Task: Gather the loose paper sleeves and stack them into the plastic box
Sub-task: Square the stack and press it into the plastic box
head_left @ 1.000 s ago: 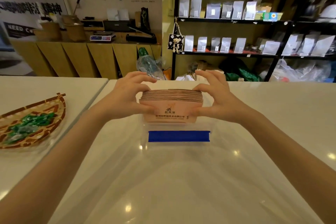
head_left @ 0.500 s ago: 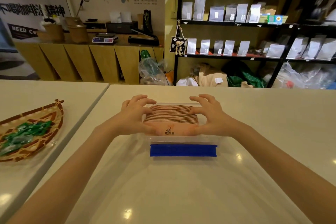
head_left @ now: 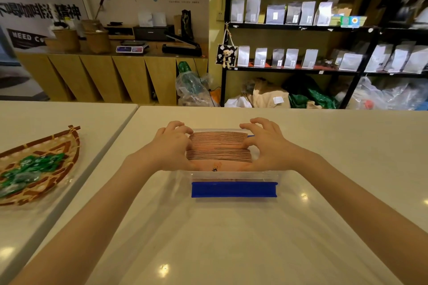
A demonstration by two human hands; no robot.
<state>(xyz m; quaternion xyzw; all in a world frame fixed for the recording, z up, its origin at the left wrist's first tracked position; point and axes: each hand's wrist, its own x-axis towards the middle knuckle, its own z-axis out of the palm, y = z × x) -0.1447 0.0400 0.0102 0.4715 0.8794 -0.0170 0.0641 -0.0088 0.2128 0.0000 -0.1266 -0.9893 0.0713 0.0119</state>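
Gripping the paper sleeves (head_left: 218,149) inside the plastic box (head_left: 234,174) on a white counter (head_left: 220,238), both hands' fingers (head_left: 183,131) curl around the stack, shelves (head_left: 301,28) behind

Both hands (head_left: 220,146) around paper sleeves (head_left: 218,148) inside plastic box (head_left: 234,174)

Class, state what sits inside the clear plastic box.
A stack of paper sleeves stands on edge inside the plastic box, with the left hand and right hand on its ends. The box floor is covered.
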